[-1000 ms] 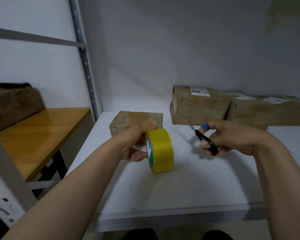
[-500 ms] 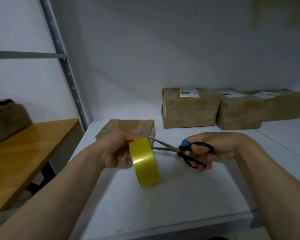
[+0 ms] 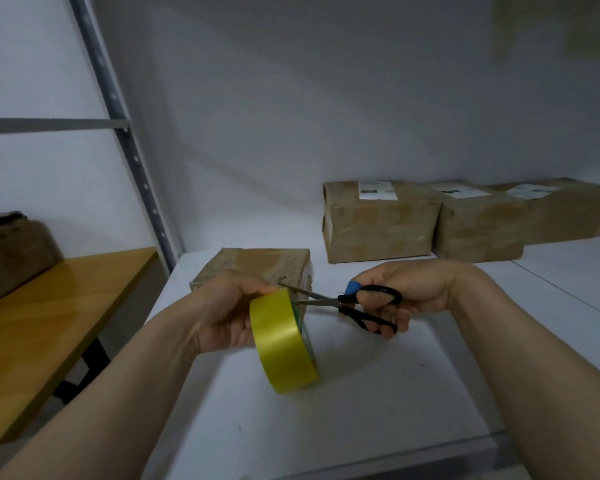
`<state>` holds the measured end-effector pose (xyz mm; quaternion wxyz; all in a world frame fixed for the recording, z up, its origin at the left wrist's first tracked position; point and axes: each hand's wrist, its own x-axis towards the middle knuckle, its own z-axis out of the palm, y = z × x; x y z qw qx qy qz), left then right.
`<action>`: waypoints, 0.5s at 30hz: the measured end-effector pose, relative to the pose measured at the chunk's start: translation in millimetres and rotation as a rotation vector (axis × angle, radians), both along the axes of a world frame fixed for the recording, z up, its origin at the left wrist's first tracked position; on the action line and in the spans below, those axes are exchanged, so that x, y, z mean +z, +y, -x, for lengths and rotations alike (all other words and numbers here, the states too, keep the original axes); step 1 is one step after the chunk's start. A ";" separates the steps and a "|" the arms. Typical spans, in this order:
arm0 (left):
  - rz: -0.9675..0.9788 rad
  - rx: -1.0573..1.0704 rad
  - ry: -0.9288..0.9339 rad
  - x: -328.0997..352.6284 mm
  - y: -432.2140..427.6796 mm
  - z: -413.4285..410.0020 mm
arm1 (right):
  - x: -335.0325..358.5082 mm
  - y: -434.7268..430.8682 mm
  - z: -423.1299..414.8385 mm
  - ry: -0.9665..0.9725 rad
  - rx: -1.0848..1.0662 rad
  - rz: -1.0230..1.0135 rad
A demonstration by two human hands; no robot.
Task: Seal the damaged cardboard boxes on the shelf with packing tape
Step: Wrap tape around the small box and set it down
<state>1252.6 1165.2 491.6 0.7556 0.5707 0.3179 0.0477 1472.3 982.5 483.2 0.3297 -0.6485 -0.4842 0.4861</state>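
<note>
Left hand [image 3: 227, 311] grips glossy yellow tape roll [image 3: 283, 344]; right hand [image 3: 400, 294] holds steel scissors [image 3: 347, 304].

Scissors [image 3: 340, 301] blade tips end at far face of tape roll [image 3: 281, 344], contact unresolved; left hand [image 3: 226, 306] fingertips hidden behind roll; hand covers near edge of small box [image 3: 257, 265]; shipping labels [image 3: 376, 190] illegible; rightmost box [image 3: 575, 216] cut by frame edge.

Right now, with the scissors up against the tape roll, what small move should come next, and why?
Probably close the scissors: the right hand holds them with blades parted, tips at the top edge of the yellow tape roll that the left hand grips in front of the small box. Whether tape lies between the blades is unclear.
</note>
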 end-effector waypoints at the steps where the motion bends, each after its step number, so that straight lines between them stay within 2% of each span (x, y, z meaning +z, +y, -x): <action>1: 0.002 0.001 -0.011 0.5 -0.8 0.8 | 0.2 2.1 0.6 -0.002 0.005 -0.001; 9: 0.081 0.030 -0.059 -1.2 -2.3 5.8 | -1.6 26.1 5.3 -0.030 0.093 -0.030; 15: 0.111 0.026 -0.060 -4.6 5.4 8.0 | 1.5 33.2 8.1 -0.070 0.015 -0.030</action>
